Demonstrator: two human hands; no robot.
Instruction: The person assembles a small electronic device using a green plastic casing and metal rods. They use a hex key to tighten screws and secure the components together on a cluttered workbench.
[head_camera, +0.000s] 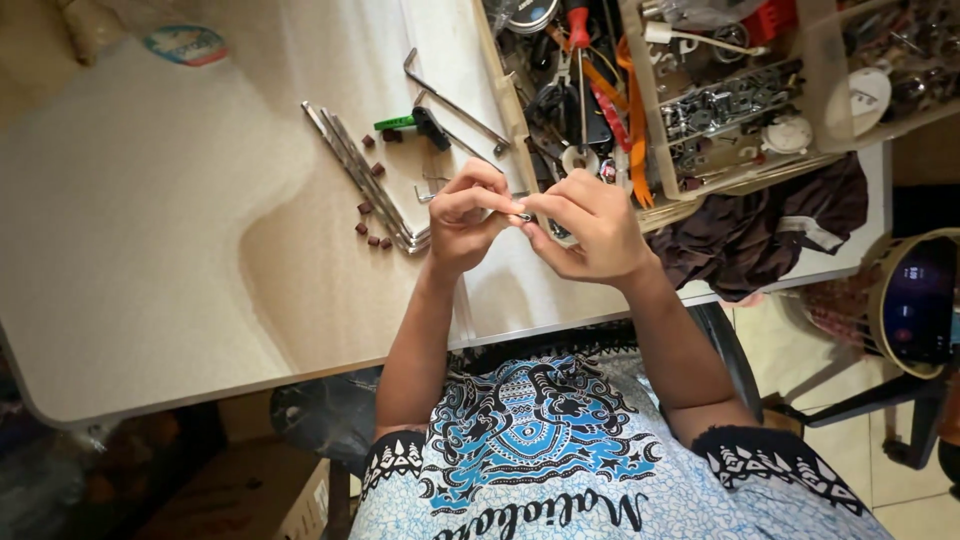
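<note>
While both hands met above the pale table (150, 250), the left hand (462, 218) and the right hand (590, 225) pinched a small metal part (522, 213) between their fingertips, each hand closed on one end of it. The part was too small to tell its shape; it sat in the air just over the table's near edge, in front of the person's chest. Left of the hands lay a bundle of long metal rods (362, 178) with several small dark red caps (372, 212) scattered beside them. Beyond the hands rested two bent hex keys (455, 103) and a green-handled tool (398, 123). Touching the right hand's far side stood a clear bin of tools (590, 90), a red-handled screwdriver (578, 30) lying in it. A dark cloth (770, 225) hung over the table's right end.
</note>
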